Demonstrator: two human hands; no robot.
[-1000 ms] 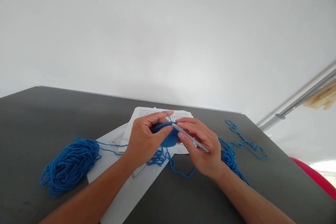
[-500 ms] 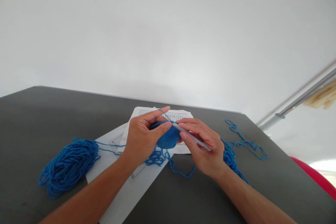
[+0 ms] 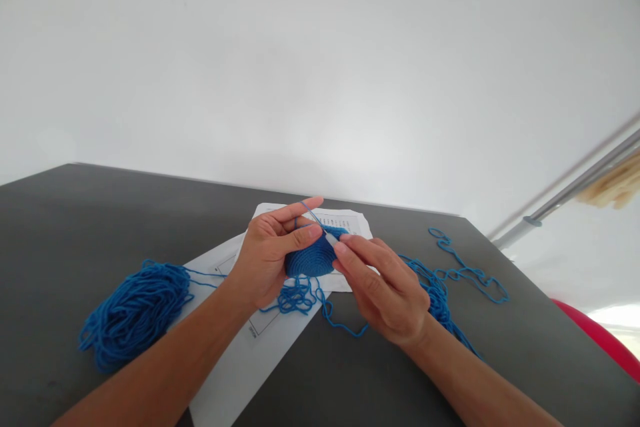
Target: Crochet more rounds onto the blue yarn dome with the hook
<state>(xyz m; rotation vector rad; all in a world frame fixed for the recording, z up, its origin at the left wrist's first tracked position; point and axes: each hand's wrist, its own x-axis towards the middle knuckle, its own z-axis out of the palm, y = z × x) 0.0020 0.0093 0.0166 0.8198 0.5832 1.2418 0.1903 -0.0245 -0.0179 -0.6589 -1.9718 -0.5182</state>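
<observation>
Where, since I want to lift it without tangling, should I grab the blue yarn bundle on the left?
Probably pinch the yarn bundle across its middle, coming from above on its left side: the strands lie parallel lengthwise, and the working strand leaves its right end toward the left hand.

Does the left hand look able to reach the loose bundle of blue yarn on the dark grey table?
Probably yes: only flat white paper lies between the loose bundle of blue yarn and the left hand, though that hand is gripping the round blue crochet piece.
</observation>
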